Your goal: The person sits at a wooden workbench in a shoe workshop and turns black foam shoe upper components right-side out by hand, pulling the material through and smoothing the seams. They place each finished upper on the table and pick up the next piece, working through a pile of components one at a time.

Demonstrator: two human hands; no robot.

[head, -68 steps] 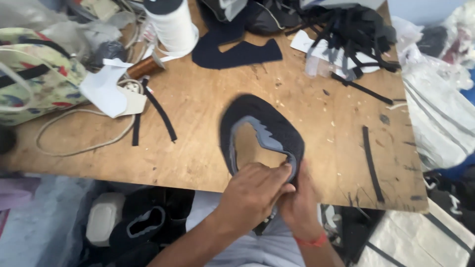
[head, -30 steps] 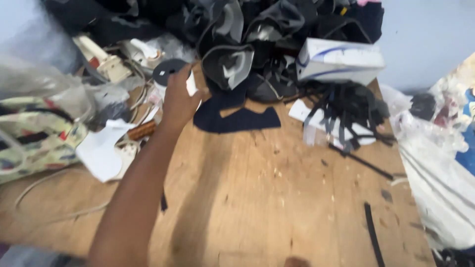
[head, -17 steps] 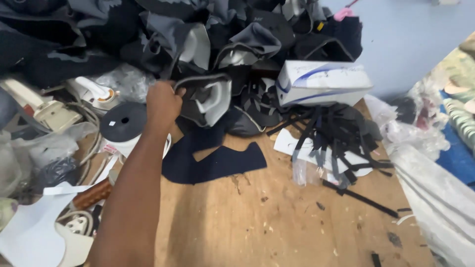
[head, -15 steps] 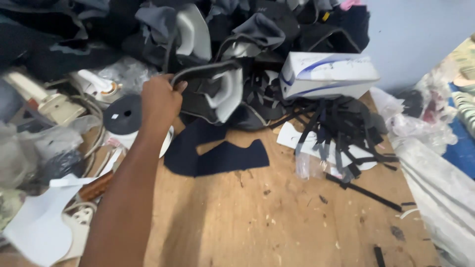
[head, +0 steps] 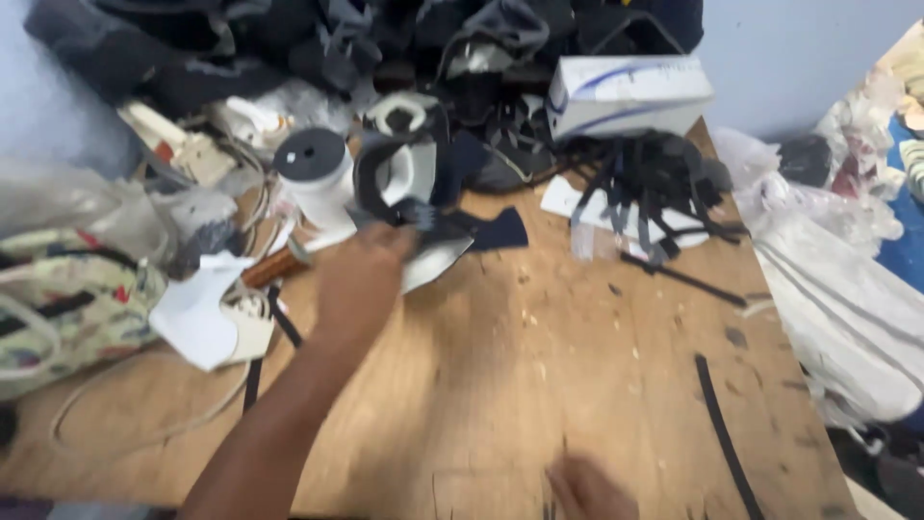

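Landmark: the wooden bench [head: 539, 385]
Cardboard box [head: 628, 93]: at the bench's far edge, right of its middle, lying on its long side among dark fabric pieces; oblong, white with a blue curved stripe along the front
Clear plastic bag [head: 77, 207]: at the bench's left end, crumpled, see-through, greyish
White plastic sacks [head: 847, 308]: off the bench's right edge, bulky, wrinkled
Labels, signs, screens: none to be made out
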